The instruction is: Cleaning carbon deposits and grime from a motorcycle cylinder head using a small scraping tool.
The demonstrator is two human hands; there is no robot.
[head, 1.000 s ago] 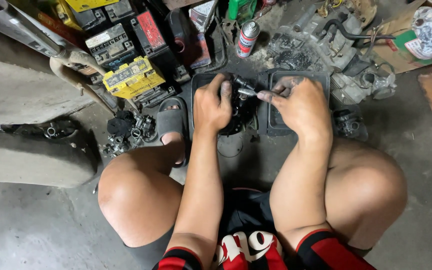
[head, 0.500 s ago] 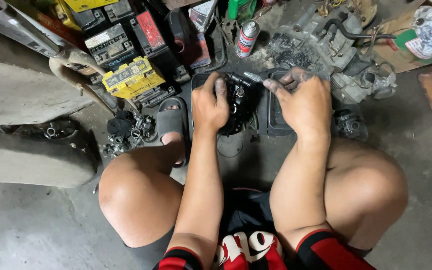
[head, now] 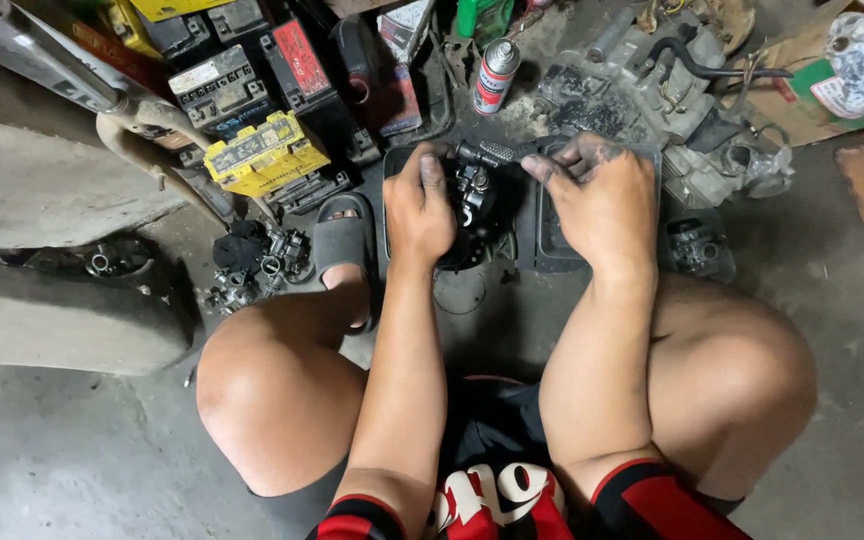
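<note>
I squat on a concrete floor over a black plastic tray (head: pixel 552 245). My left hand (head: pixel 419 210) is closed around a dark, greasy carburettor-like part (head: pixel 472 200) resting in the tray. My right hand (head: pixel 600 200), fingers smudged with grease, holds a tool with a dark knurled handle (head: pixel 497 152) whose end meets the top of the part. The palms hide most of the part and the tool's tip.
Several old batteries, one yellow (head: pixel 262 152), lie at the upper left. A spray can (head: pixel 497 75) stands behind the tray. A grimy engine block (head: pixel 652 95) sits at the upper right, small carburettor parts (head: pixel 257 262) by my sandalled left foot (head: pixel 344 245), a concrete step (head: pixel 62 320) at left.
My right hand has shifted from the middle of the tray towards its right and upper edge, and the knurled tool now shows between the two hands. The left hand stays on the part.
</note>
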